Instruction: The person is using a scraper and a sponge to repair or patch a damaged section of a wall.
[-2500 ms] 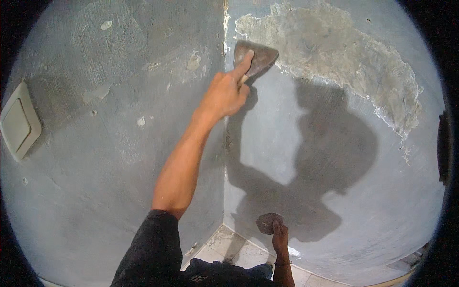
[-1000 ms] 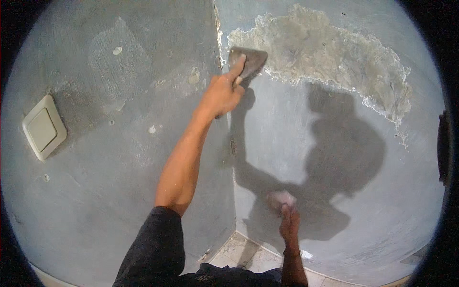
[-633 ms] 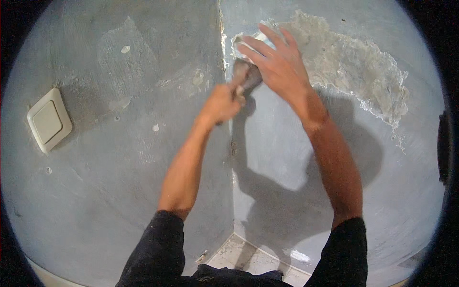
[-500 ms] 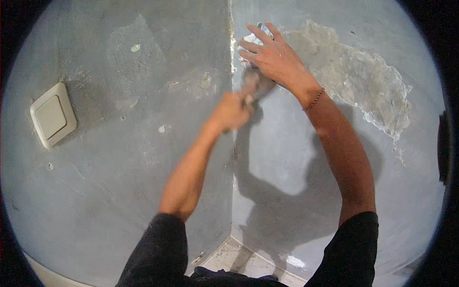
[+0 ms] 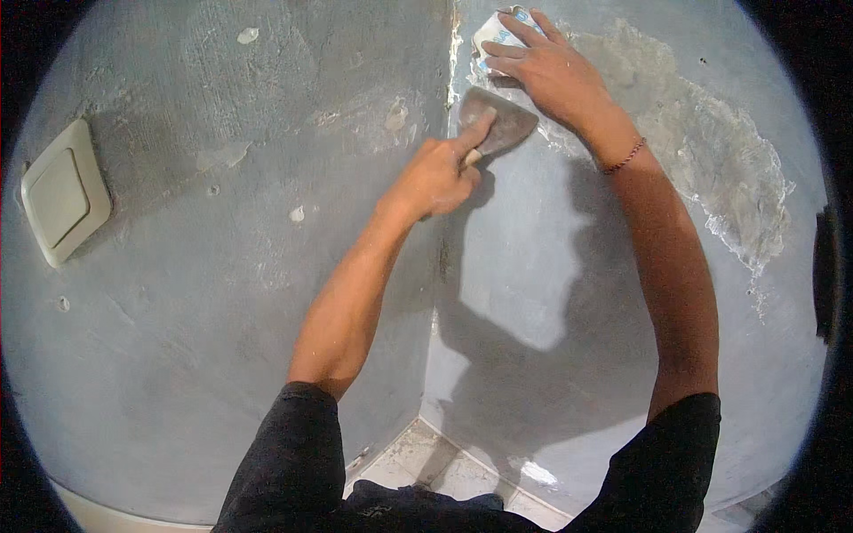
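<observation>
My left hand (image 5: 440, 173) grips the handle of a putty knife (image 5: 498, 124), its index finger stretched along the broad brown blade, which lies flat against the right-hand wall beside the inside corner. My right hand (image 5: 546, 67) is raised above the blade and holds a small white container (image 5: 498, 34) against the wall, fingers spread over it. A large patch of bare, rough plaster (image 5: 711, 151) runs to the right of both hands, where the grey paint has come off.
Two grey painted walls meet in a corner (image 5: 440, 266) straight ahead. A cream light switch (image 5: 64, 191) is on the left wall. Small chips and holes dot the left wall. Tiled floor (image 5: 444, 462) shows at the corner's foot.
My right hand came up from low near the floor to the wall above the blade, bringing the white container. My left hand with the putty knife stayed near the corner, sliding slightly down.
</observation>
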Action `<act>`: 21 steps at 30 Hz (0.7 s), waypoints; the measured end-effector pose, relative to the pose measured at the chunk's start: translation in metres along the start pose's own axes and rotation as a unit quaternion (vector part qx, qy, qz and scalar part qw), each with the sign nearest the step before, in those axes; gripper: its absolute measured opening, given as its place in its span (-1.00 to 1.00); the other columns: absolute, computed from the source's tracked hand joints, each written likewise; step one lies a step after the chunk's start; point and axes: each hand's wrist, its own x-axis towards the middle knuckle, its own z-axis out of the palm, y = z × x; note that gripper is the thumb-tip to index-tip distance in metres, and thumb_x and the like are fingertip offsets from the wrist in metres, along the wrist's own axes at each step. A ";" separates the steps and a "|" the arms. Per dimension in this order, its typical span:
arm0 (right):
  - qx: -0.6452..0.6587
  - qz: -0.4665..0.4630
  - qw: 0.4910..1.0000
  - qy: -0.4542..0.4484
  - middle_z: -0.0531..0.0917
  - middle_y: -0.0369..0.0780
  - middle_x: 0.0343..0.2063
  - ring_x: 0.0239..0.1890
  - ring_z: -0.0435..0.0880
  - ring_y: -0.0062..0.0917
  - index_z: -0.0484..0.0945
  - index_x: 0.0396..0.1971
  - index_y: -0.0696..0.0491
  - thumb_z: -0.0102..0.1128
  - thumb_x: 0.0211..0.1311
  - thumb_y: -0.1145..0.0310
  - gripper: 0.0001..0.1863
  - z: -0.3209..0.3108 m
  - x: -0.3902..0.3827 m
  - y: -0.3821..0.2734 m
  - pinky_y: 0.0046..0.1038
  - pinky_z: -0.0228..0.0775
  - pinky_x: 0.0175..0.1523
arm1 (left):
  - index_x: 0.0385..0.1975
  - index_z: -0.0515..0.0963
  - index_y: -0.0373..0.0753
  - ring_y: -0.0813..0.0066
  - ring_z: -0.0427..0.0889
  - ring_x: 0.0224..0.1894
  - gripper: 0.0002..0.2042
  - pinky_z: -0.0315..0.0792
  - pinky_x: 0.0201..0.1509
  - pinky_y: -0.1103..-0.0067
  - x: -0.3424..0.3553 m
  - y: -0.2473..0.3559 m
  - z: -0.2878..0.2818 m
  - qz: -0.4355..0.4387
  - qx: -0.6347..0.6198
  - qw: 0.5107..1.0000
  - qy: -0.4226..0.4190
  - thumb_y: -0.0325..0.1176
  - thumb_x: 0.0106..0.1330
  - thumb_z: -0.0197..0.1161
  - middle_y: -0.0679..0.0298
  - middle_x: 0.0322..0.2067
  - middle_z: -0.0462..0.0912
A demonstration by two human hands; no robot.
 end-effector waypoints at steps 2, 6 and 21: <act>0.000 -0.017 1.000 -0.017 0.50 -0.40 0.08 0.29 0.21 -0.42 0.54 -0.06 -0.06 -0.03 0.15 0.39 -0.66 0.001 -0.001 0.004 -0.25 -0.09 0.42 | 0.28 0.15 0.01 -0.14 0.53 -0.15 -0.31 0.37 0.05 0.23 -0.002 0.005 0.001 0.001 -0.003 1.000 -0.016 -0.47 0.02 0.05 -0.15 -0.23 0.56; 0.030 -0.016 0.999 0.029 0.51 -0.35 0.07 0.28 0.23 -0.38 0.56 -0.07 -0.05 -0.04 0.12 0.48 -0.64 0.002 0.002 0.008 -0.25 -0.07 0.41 | 0.29 0.14 0.01 -0.15 0.52 -0.14 -0.30 0.38 0.06 0.25 0.010 0.015 -0.005 -0.007 0.017 1.000 0.002 -0.47 0.02 0.05 -0.17 -0.22 0.56; 0.124 0.041 0.991 0.029 0.49 -0.28 0.08 0.24 0.29 -0.28 0.52 -0.03 -0.05 -0.04 0.08 0.55 -0.58 0.008 0.004 0.012 -0.28 0.00 0.39 | 0.30 0.15 0.03 0.01 0.53 0.00 -0.30 0.33 0.13 0.41 0.007 0.023 -0.016 -0.045 -0.017 0.998 -0.041 -0.45 0.03 0.07 -0.09 0.02 0.49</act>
